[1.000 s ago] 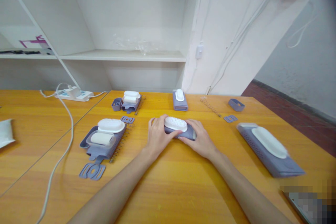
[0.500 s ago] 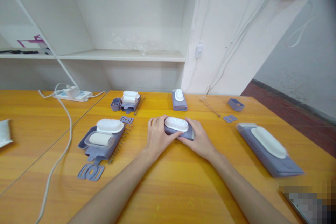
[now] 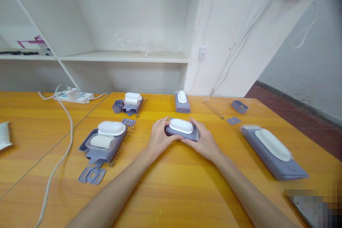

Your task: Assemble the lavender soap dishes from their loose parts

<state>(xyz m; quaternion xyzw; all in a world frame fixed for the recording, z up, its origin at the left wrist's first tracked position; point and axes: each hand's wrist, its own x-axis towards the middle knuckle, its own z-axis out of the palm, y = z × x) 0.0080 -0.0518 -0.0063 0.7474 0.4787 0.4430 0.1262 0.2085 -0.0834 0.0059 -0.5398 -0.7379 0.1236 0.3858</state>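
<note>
A small grey-blue holder with a white bristled brush on top point(image 3: 181, 129) sits at the middle of the orange table point(image 3: 171, 185). My left hand point(image 3: 159, 139) wraps its left end, thumb along the near side. My right hand point(image 3: 204, 142) grips its right end. Both hands are closed on it.
To the left lie a grey holder with white parts point(image 3: 105, 141), a flat grey plate point(image 3: 92, 175) and a spring. Farther back are two smaller units point(image 3: 130, 102) point(image 3: 182, 101), a spring point(image 3: 213, 108), a small tray point(image 3: 239, 106). A long grey unit point(image 3: 272, 151) lies right. A white cable point(image 3: 62, 142) and power strip point(image 3: 72, 96) are left.
The holder between my hands has turned and shifted slightly right and up. My left thumb has slid along its near side. The view has hardly moved.
</note>
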